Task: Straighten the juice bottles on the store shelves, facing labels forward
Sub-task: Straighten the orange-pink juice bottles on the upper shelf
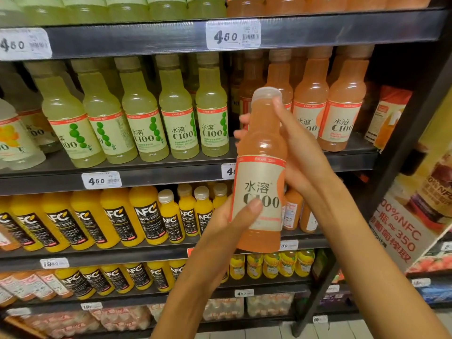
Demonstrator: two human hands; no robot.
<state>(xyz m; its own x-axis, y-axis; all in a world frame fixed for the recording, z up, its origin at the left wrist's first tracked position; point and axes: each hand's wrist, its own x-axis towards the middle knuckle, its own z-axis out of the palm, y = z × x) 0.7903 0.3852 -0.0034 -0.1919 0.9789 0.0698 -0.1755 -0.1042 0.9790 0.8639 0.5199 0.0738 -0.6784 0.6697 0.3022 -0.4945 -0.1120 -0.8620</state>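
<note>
- Pink bottle held upright in front of the shelves, label facing the camera.
- Left hand curled round its label, thumb across the print.
- Right hand wrapped round its neck.
- Behind: green bottles, orange bottles, yellow NFC bottles below; price tag above.

A bottle held upright in front of the shelves, left hand at its lower part, right hand behind its neck; rows of bottles stand on the shelf behind, further rows below
</note>
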